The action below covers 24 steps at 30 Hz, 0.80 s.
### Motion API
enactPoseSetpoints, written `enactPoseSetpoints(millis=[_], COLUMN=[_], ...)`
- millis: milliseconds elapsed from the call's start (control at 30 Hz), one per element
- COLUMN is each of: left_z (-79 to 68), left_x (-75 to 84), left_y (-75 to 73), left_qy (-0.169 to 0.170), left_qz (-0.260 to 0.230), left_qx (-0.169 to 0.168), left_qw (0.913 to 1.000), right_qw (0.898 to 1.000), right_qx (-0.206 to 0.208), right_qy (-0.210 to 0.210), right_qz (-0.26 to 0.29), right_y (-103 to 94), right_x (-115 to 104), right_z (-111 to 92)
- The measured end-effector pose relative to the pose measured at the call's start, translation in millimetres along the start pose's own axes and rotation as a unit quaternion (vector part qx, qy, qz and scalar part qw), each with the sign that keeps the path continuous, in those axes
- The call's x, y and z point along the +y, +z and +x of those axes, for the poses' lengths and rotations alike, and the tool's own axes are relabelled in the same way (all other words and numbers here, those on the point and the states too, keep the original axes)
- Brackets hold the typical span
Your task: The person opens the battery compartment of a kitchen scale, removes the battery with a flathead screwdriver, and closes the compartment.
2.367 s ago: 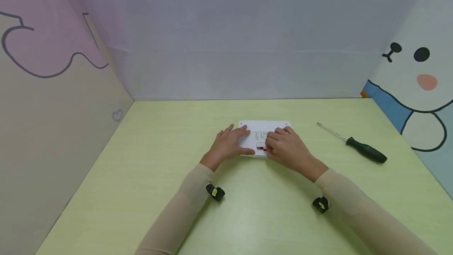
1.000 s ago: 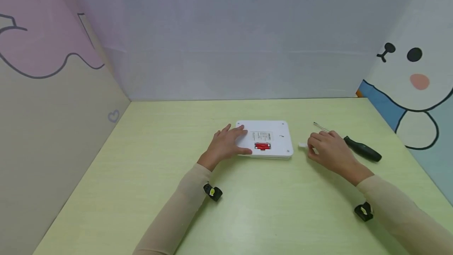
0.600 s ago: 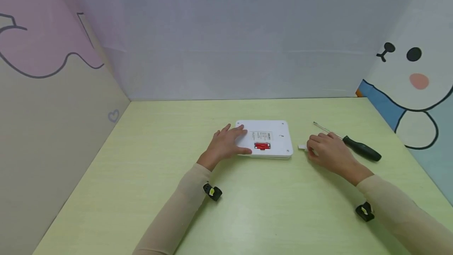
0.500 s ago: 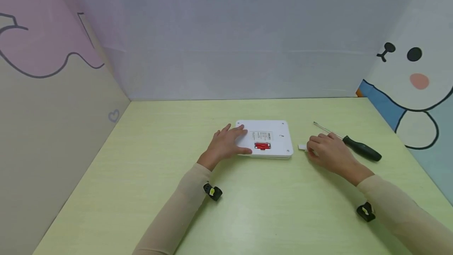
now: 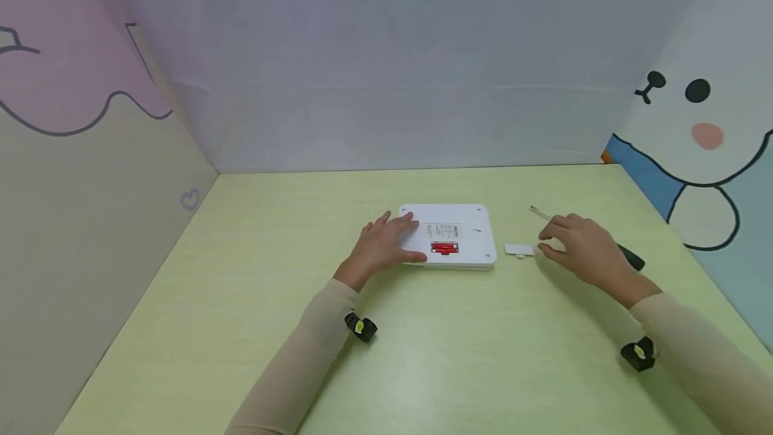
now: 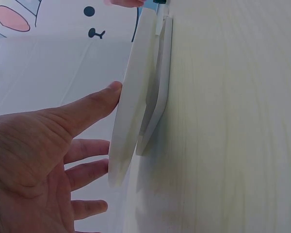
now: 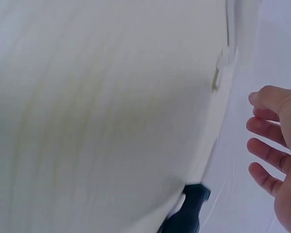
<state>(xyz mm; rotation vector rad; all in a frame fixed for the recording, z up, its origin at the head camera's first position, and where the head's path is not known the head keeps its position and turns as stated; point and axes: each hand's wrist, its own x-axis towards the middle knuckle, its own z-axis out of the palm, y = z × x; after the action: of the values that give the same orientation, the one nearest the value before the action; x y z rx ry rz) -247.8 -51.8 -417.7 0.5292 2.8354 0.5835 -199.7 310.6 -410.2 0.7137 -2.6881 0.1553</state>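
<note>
A white, flat rectangular device (image 5: 477, 237) lies label side up on the table, its battery bay uncovered and red inside (image 5: 444, 248). My left hand (image 5: 380, 247) rests on its left side with fingers spread; the left wrist view has the thumb (image 6: 94, 109) touching the device's edge (image 6: 131, 102). The small white battery cover (image 5: 518, 250) lies on the table just right of the device. Beside it hovers my right hand (image 5: 582, 247), fingers loosely bent and holding nothing. In the right wrist view these fingers (image 7: 266, 128) are apart from the cover (image 7: 218, 73).
A screwdriver with a dark handle (image 5: 631, 257) lies at the right, partly hidden behind my right hand; its metal shaft (image 5: 539, 212) points to the back left. Pale wooden table (image 5: 423, 354) is bounded by a white back wall and printed side panels.
My right hand took the cover off the device, carried it right and set it down. Since half a second ago it has let go and lifted away rightward. The left hand stays put.
</note>
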Motion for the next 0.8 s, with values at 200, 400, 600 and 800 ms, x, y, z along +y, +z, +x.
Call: enactPoseSetpoints(millis=[200,400,600,800], left_z=[0.6,-0.3,-1.6,-2.9], left_x=[-0.7,-2.9,-5.3,-6.1], left_y=[-1.0,-0.6,-0.7,-2.3], left_qy=[-0.002,-0.007,-0.01,-0.011], left_qz=[0.002,0.007,0.01,0.005], left_qx=[-0.001,-0.002,-0.002,0.0], left_qw=[1.0,1.0,0.9999,0.9999], right_qw=[0.996,0.978,0.959,0.949], right_qx=[0.039,-0.035,-0.092,-0.107], right_qy=[0.079,0.202,0.245,0.263], right_qz=[0.019,0.038,0.107,0.138], right_y=[-6.7,0.5,8.5,11.4], right_x=[29,54,69,73], right_z=[-16,-34,-41,-40])
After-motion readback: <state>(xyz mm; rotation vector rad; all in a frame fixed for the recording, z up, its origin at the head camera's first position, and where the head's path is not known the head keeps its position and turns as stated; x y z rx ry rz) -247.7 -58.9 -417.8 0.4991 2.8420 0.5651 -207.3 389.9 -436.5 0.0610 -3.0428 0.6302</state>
